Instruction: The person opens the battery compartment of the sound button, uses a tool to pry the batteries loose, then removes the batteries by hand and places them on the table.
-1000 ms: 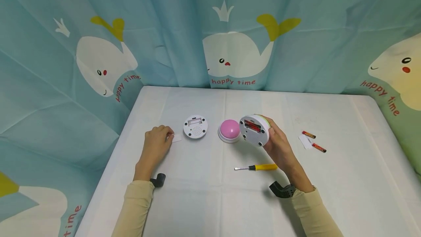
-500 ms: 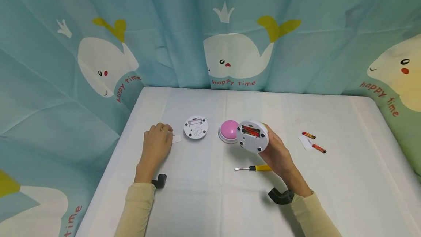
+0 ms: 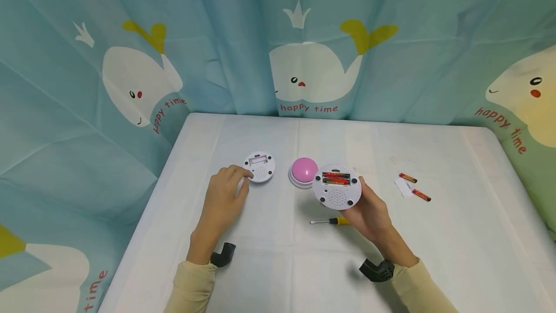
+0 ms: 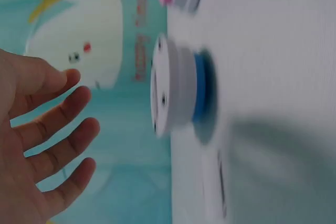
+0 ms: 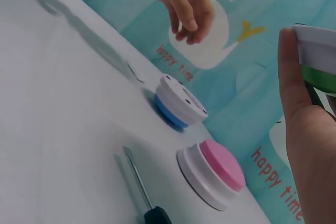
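Observation:
My right hand (image 3: 369, 211) holds a white round push-button with a green top (image 5: 320, 77) upside down. Its battery compartment faces up, filled with red-and-black batteries (image 3: 336, 178). My left hand (image 3: 226, 194) hangs over the table with fingers loosely bent and nothing between them, as the left wrist view shows. In the head view its fingertips overlap the edge of a second push-button (image 3: 262, 172), which lies upside down, compartment bare, blue top (image 4: 200, 87) against the table. A pink push-button (image 3: 304, 170) stands upright between the hands.
A screwdriver (image 3: 332, 221) with a yellow handle lies below the right hand, which partly covers it. At the right, two loose batteries (image 3: 408, 177) flank a small white cover (image 3: 403, 188). A flat white piece (image 4: 212, 182) lies left of the blue-topped button. Behind the table hangs a curtain (image 3: 226, 62).
My left hand has risen from the white piece and moved right toward the blue-topped button. My right hand has tilted the green-topped button so its battery side faces up more squarely, slightly lower.

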`<state>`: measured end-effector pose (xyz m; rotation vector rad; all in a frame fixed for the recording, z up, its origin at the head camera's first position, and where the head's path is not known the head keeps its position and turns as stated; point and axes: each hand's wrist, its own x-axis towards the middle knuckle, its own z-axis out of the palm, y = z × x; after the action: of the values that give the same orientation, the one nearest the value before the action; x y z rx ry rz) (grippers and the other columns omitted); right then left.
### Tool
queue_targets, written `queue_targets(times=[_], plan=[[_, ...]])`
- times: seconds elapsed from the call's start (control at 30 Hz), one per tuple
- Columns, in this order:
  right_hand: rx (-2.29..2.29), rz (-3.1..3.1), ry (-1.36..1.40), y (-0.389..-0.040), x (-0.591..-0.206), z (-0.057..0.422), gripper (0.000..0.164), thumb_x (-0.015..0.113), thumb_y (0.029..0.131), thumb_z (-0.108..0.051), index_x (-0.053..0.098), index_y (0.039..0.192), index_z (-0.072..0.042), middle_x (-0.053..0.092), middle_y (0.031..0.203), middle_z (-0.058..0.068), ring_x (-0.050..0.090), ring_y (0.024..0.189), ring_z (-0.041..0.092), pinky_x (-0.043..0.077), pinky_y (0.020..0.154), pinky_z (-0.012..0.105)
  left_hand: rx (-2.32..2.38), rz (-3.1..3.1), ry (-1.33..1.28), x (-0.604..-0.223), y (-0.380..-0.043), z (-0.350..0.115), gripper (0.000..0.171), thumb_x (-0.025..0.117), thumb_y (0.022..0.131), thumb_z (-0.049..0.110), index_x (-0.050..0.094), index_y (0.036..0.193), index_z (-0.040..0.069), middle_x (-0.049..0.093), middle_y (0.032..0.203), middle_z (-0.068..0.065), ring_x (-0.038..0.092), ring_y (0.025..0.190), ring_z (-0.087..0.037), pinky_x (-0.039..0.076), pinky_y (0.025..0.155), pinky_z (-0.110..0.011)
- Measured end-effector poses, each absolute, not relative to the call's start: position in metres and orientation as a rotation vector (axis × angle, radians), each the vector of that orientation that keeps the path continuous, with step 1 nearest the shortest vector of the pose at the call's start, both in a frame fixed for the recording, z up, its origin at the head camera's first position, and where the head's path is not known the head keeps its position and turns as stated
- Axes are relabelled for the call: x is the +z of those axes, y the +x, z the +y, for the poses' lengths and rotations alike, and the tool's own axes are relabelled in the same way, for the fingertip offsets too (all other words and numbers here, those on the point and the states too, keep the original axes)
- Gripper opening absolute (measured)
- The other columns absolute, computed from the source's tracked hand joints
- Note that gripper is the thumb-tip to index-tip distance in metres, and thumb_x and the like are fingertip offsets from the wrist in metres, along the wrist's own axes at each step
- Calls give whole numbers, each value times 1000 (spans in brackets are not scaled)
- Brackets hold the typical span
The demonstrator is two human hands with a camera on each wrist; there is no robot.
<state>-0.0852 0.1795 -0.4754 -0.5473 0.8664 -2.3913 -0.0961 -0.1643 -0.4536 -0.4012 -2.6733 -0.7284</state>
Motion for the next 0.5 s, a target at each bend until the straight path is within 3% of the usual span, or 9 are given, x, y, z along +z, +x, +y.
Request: queue_targets(times=[0.23, 0.4, 0.5], plan=[[-2442, 622, -566, -77, -475, 186, 52, 12, 113, -33, 38, 156, -18, 47, 158, 7, 52, 141, 31, 48, 114, 45, -773, -2690, -685, -459, -85, -124, 12, 73, 95, 7, 73, 105, 14, 72, 102, 1, 66, 96, -22, 53, 84, -39], [-2444, 564, -574, -69, -476, 192, 54, 8, 114, -33, 34, 158, -15, 47, 158, 14, 55, 139, 39, 50, 111, 47, -784, -2805, -889, -467, -88, -94, 11, 69, 100, 15, 73, 111, 16, 72, 108, 4, 66, 99, -17, 55, 88, -34], [-2446, 543, -589, -63, -479, 197, 57, 6, 113, -33, 32, 160, -13, 46, 158, 15, 53, 141, 38, 49, 112, 46, -715, -2882, -1018, -473, -91, -76, 16, 66, 103, 24, 72, 116, 18, 72, 113, 4, 66, 104, -16, 55, 89, -33]])
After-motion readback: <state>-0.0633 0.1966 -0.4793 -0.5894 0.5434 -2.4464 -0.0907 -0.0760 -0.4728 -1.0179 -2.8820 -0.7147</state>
